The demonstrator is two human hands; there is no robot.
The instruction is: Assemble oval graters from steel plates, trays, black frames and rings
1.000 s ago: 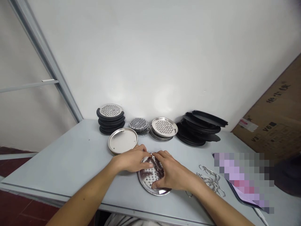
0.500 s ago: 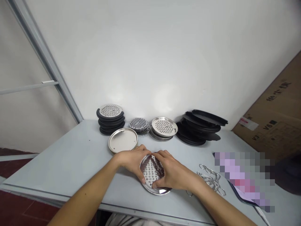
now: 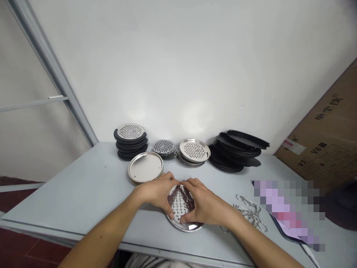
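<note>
A round metal grater disc (image 3: 180, 208), its perforated face up, lies at the table's front within a shiny metal rim (image 3: 186, 227). My left hand (image 3: 160, 193) curves round its left side, thumb on the face near the lower edge. From the right, my right hand (image 3: 206, 204) grips the opposite side, its thumb also pressing near the front. The fingertips of both hands almost meet at the far edge. Just behind my left hand is a small stack of plain shiny round metal plates (image 3: 146, 167).
Along the wall stand black-rimmed grater discs (image 3: 130, 132), small loose grater discs (image 3: 164, 147), rimmed metal graters (image 3: 195, 150) and a leaning pile of black round parts (image 3: 240, 149). Right: wire loops (image 3: 251, 216), a blurred-out phone (image 3: 290, 230), a cardboard box (image 3: 315, 137).
My left thumb has shifted slightly right and down along the grater's face. Both hands otherwise keep their places round the disc; the view has tilted very slightly.
</note>
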